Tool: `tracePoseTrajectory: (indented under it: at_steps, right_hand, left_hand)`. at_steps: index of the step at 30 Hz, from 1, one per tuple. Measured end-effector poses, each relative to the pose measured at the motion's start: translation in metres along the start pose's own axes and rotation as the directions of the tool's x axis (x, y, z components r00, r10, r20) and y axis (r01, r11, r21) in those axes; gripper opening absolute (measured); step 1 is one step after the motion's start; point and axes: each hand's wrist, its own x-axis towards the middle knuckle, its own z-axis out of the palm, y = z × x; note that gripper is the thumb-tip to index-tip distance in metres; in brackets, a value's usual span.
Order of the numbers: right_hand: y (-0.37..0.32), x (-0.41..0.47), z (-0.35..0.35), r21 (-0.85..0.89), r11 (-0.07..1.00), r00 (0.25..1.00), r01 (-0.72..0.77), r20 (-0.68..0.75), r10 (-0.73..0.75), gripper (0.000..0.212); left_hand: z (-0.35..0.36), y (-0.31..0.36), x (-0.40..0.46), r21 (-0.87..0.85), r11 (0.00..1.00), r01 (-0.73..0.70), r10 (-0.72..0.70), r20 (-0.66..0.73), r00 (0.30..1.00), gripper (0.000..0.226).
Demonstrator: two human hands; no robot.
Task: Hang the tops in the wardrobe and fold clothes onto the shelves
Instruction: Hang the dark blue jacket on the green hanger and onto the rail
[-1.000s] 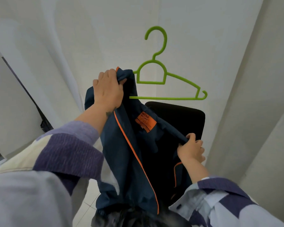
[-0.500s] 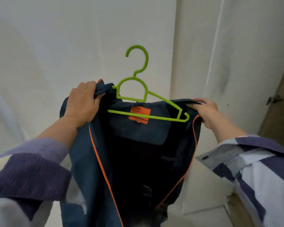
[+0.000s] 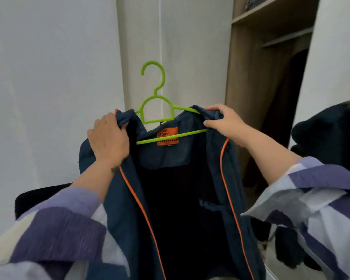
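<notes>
A navy jacket (image 3: 182,199) with orange piping and an orange neck label hangs open in front of me on a lime-green plastic hanger (image 3: 158,106). Both shoulders sit over the hanger's arms; its hook points up, free of any rail. My left hand (image 3: 107,140) grips the jacket's left shoulder and collar edge. My right hand (image 3: 222,120) pinches the right shoulder over the hanger's end. The open wardrobe (image 3: 251,77) stands to the right, with a wooden shelf at the top and a hanging rail (image 3: 287,38) beneath it.
A white wall fills the left, with a closed white panel behind the hanger. A dark garment (image 3: 281,110) hangs inside the wardrobe. A white door or mirror edge (image 3: 331,67) with dark shapes stands at far right. A black chair back (image 3: 38,195) shows at lower left.
My view swung right and the wardrobe came into sight. My right hand pulled the jacket's right shoulder up over the hanger's end; the jacket now sits on both hanger arms.
</notes>
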Motion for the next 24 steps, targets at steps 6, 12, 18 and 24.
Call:
tracePoseTrajectory:
  at_steps: [6, 12, 18, 24]
  right_hand:
    - [0.039, -0.015, -0.053, -0.515, 0.85, 0.962, -0.111, -0.27, -0.038, 0.048]
    - [0.059, -0.039, -0.094, -0.64, 0.762, 0.918, -0.097, -0.353, -0.18, 0.036]
    - [0.07, -0.073, -0.117, -0.634, 0.773, 0.952, 0.007, -0.232, -0.199, 0.029]
    - [0.074, -0.09, -0.125, -0.879, 0.475, 0.931, -0.033, -0.2, -0.304, 0.04]
  left_hand:
    - [0.028, 0.081, -0.009, -0.219, 0.967, -0.129, 0.134, 0.007, 0.991, 0.02]
    - [0.047, 0.142, -0.026, -0.375, 0.893, -0.249, 0.275, 0.018, 0.961, 0.019]
    - [0.061, 0.174, -0.047, -0.435, 0.848, -0.302, 0.369, 0.075, 0.926, 0.018]
    - [0.072, 0.193, -0.067, -0.546, 0.792, -0.273, 0.424, 0.17, 0.89, 0.013]
